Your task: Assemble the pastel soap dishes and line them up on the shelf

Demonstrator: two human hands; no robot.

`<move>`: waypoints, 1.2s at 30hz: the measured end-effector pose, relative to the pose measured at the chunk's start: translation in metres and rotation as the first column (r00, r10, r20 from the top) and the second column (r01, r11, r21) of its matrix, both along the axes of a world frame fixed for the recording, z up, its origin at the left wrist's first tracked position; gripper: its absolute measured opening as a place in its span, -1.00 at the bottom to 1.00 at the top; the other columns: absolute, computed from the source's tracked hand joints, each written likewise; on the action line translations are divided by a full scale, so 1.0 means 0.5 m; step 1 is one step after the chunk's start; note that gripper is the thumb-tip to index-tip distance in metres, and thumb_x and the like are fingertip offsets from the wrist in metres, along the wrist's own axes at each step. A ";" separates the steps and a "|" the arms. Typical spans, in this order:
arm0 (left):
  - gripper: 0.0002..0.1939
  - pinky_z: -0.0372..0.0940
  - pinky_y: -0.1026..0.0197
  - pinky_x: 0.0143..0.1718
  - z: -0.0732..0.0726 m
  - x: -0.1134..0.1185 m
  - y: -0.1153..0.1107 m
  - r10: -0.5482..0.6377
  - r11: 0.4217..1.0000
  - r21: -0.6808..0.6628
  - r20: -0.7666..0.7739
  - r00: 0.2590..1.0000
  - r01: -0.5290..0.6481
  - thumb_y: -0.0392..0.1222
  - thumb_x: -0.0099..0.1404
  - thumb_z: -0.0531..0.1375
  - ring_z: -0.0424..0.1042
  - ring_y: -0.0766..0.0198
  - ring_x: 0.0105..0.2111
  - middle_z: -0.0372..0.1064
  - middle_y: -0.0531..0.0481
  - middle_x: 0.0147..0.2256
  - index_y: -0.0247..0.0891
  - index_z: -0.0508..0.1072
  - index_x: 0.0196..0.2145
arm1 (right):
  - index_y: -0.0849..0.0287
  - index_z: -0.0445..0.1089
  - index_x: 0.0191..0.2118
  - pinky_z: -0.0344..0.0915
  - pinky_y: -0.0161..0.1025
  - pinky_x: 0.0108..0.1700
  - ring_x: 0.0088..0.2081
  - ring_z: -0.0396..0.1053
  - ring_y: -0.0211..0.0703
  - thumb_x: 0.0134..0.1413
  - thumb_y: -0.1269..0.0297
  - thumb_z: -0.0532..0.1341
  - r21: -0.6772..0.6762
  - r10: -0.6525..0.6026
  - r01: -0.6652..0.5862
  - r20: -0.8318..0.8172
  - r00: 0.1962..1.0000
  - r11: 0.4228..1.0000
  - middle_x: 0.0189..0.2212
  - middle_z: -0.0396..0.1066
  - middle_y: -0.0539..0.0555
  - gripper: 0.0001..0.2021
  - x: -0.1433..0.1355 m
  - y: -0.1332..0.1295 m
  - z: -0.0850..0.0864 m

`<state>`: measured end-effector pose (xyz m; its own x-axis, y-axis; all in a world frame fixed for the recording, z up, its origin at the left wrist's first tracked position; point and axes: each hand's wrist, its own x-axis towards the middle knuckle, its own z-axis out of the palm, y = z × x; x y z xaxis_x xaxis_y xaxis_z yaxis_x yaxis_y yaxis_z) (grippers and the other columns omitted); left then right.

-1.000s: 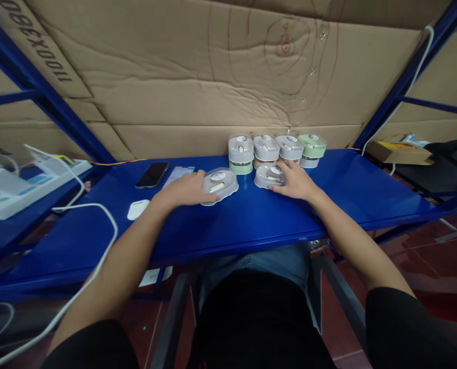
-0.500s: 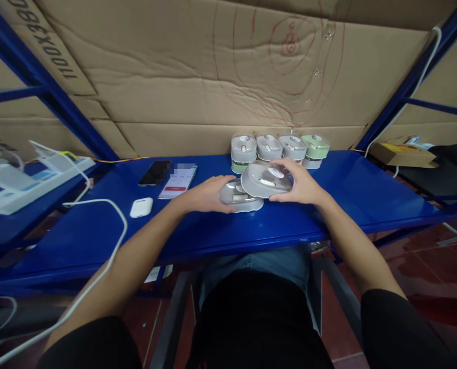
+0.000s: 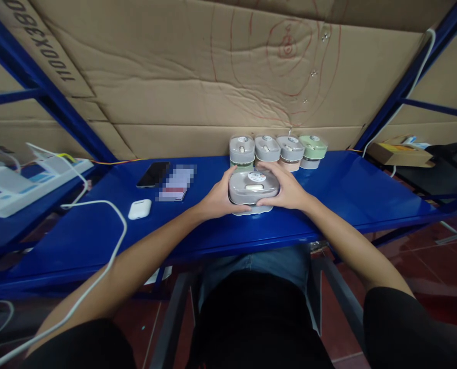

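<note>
A grey box with a clear lid [image 3: 254, 192], rounded at the corners, sits on top of a second, paler box [image 3: 264, 209] near the front of the blue table. Its lid carries a round white sticker and a pale latch or handle. My left hand [image 3: 220, 198] grips the stack from the left, with its thumb along the front. From the right, my right hand [image 3: 289, 188] is wrapped round the upper box. The lower box is mostly hidden behind the fingers and the upper box.
Behind stand several similar boxes [image 3: 266, 147] in stacked pairs, grey on top with one green [image 3: 314, 147]. To the left lie a dark phone [image 3: 153, 175], a phone with a lit screen [image 3: 176, 182] and a white earbud case [image 3: 139, 209]. A white cable [image 3: 115, 220] crosses the table's left side.
The right hand has brought the upper grey box left and lined it up over the lower one. My left hand has shifted from the lower box up to the stack's side.
</note>
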<state>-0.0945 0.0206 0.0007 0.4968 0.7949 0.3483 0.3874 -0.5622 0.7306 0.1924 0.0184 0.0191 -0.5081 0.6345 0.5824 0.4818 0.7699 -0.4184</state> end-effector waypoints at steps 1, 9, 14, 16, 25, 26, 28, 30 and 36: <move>0.45 0.22 -0.41 0.51 -0.001 -0.001 0.000 0.007 1.000 -0.008 0.007 1.000 -0.007 0.27 0.00 0.64 0.21 -0.46 0.53 0.21 -0.40 0.52 -0.16 -0.03 0.60 | -0.07 0.19 0.60 0.32 0.43 0.48 0.41 0.42 0.46 -0.09 -0.51 0.54 0.000 0.004 -0.004 -0.006 1.000 1.000 0.44 0.42 0.30 0.23 -0.002 0.002 -0.003; 0.16 0.36 -0.30 0.43 0.007 -0.002 -0.001 0.075 0.997 -0.019 0.027 0.997 -0.074 0.15 0.05 0.60 0.43 -0.32 0.40 0.40 -0.29 0.40 -0.14 0.19 0.45 | -0.10 0.06 0.66 0.32 0.47 0.47 0.44 0.36 0.50 0.26 -0.52 0.28 0.020 -0.043 0.046 -0.125 0.991 0.999 0.49 0.35 0.28 0.05 0.029 0.023 -0.010; 0.10 0.42 -0.34 0.36 0.009 -0.029 -0.018 0.298 0.954 -0.021 -0.004 0.955 -0.298 0.14 0.03 0.62 0.51 -0.32 0.32 0.49 -0.31 0.31 -0.16 0.24 0.39 | -0.12 0.30 0.50 0.52 0.38 0.26 0.22 0.54 0.34 0.42 -0.47 0.12 -0.015 -0.187 0.191 -0.290 0.938 0.981 0.27 0.53 0.26 -0.23 0.070 0.048 -0.011; 0.09 0.46 -0.33 0.33 0.003 -0.048 -0.032 0.412 0.911 -0.008 0.007 0.911 -0.412 0.16 0.03 0.63 0.53 -0.32 0.30 0.49 -0.32 0.29 -0.16 0.25 0.37 | -0.11 0.36 0.45 0.55 0.33 0.20 0.17 0.57 0.29 0.45 -0.45 0.10 -0.036 -0.229 0.229 -0.310 0.923 0.973 0.22 0.55 0.25 -0.28 0.076 0.056 -0.013; -0.07 0.48 -0.38 0.30 0.010 -0.101 0.003 0.735 0.678 0.082 -0.035 0.677 -0.731 0.08 0.09 0.64 0.52 -0.46 0.29 0.51 -0.42 0.20 -0.22 0.26 0.21 | -0.03 0.46 0.33 0.59 0.30 0.12 0.12 0.59 0.30 0.46 -0.34 0.17 -0.009 -0.280 0.288 -0.270 0.921 0.958 0.17 0.58 0.30 -0.38 0.055 0.056 -0.024; -0.08 0.48 -0.38 0.29 0.014 -0.098 0.013 0.751 0.660 0.084 -0.047 0.659 -0.746 0.08 0.11 0.64 0.52 -0.47 0.29 0.51 -0.44 0.19 -0.23 0.25 0.21 | -0.02 0.48 0.31 0.59 0.30 0.11 0.11 0.59 0.29 0.46 -0.33 0.17 -0.010 -0.290 0.299 -0.273 0.917 0.954 0.15 0.58 0.30 -0.40 0.057 0.058 -0.025; -0.10 0.48 -0.36 0.27 0.021 -0.086 0.035 0.768 0.640 0.084 -0.076 0.636 -0.763 0.08 0.15 0.63 0.51 -0.49 0.30 0.52 -0.47 0.18 -0.25 0.24 0.20 | -0.01 0.50 0.27 0.59 0.27 0.10 0.08 0.60 0.25 0.46 -0.33 0.17 -0.018 -0.321 0.330 -0.285 0.903 0.944 0.12 0.59 0.29 -0.42 0.063 0.064 -0.026; -0.12 0.47 -0.31 0.27 0.029 -0.070 0.058 0.774 0.632 0.074 -0.111 0.624 -0.771 0.08 0.18 0.62 0.51 -0.50 0.31 0.52 -0.50 0.19 -0.27 0.24 0.20 | -0.01 0.52 0.23 0.60 0.24 0.08 0.05 0.60 0.22 0.45 -0.34 0.18 -0.031 -0.352 0.360 -0.303 0.885 0.932 0.09 0.60 0.27 -0.43 0.068 0.070 -0.028; -0.13 0.42 -0.35 0.33 0.046 -0.020 0.131 0.826 0.557 0.047 -0.136 0.547 -0.829 0.07 0.25 0.59 0.47 -0.51 0.35 0.41 -0.62 0.30 -0.33 0.23 0.26 | -0.02 0.54 0.09 0.59 0.24 0.03 -0.09 0.58 0.15 0.37 -0.32 0.26 -0.017 -0.438 0.468 -0.386 0.812 0.883 0.02 0.61 0.23 -0.49 0.087 0.091 -0.033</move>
<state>-0.1047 0.0860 0.0235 -0.3477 0.8834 0.3141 0.7618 0.0709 0.6439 0.2359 0.0638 0.0026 0.0871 0.6856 0.7227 0.6062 0.5392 -0.5846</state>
